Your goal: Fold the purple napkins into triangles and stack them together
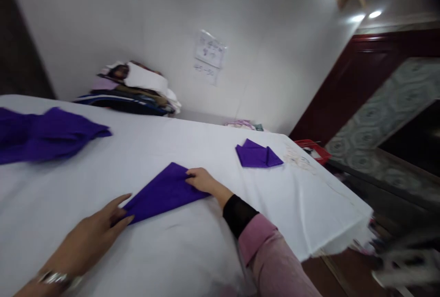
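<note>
A folded piece of purple cloth (165,191) lies on the white-covered table in front of me, its upper edge rising to a peak. At its left corner, the thumb and fingers of my left hand (99,228) pinch the fabric. My right hand (201,180) grips the other end, with the fingers curled over the cloth and partly hidden. A second purple piece (259,155), folded smaller, sits farther right, apart from my hands. To the left lies a loose, crumpled heap of purple cloth (51,134).
The white table cover (275,205) hangs over the right edge. Behind the far edge stands a stack of folded garments (134,88) against the wall. A red basket (314,150) is beyond the right corner. Paper notes (209,54) hang on the wall.
</note>
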A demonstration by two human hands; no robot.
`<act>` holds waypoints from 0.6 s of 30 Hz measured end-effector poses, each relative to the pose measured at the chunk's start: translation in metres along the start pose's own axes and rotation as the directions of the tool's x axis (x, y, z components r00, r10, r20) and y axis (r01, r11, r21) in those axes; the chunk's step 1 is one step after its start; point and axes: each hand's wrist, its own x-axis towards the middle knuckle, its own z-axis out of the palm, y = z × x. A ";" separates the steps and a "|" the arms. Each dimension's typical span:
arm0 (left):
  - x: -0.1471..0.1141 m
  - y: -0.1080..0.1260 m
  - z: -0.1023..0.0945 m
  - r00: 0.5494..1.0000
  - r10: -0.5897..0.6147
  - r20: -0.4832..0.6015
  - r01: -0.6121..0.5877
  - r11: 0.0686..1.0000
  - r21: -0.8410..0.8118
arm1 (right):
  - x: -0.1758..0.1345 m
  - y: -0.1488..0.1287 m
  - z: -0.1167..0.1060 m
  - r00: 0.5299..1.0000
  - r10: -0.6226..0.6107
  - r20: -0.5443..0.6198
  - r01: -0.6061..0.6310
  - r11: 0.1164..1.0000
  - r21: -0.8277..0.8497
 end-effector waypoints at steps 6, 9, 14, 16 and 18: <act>-0.020 0.027 -0.019 0.998 0.039 0.051 -0.034 0.994 -0.101 | 0.003 0.005 0.009 0.997 0.031 0.066 -0.041 0.987 0.156; -0.023 0.029 -0.019 0.999 0.025 0.023 -0.022 0.994 -0.109 | 0.009 0.003 0.009 0.997 0.066 0.026 -0.068 0.994 0.084; -0.021 0.024 -0.019 0.998 0.015 -0.058 -0.018 0.999 -0.046 | 0.022 -0.003 0.006 0.995 0.086 -0.056 -0.088 0.996 -0.033; -0.019 0.019 -0.018 0.996 0.005 -0.088 -0.007 1.000 -0.027 | 0.027 -0.005 0.006 0.992 0.095 -0.083 -0.102 0.991 -0.091; -0.017 0.016 -0.017 0.994 -0.001 -0.111 -0.002 1.000 -0.023 | 0.030 -0.007 0.007 0.990 0.096 -0.103 -0.111 0.983 -0.143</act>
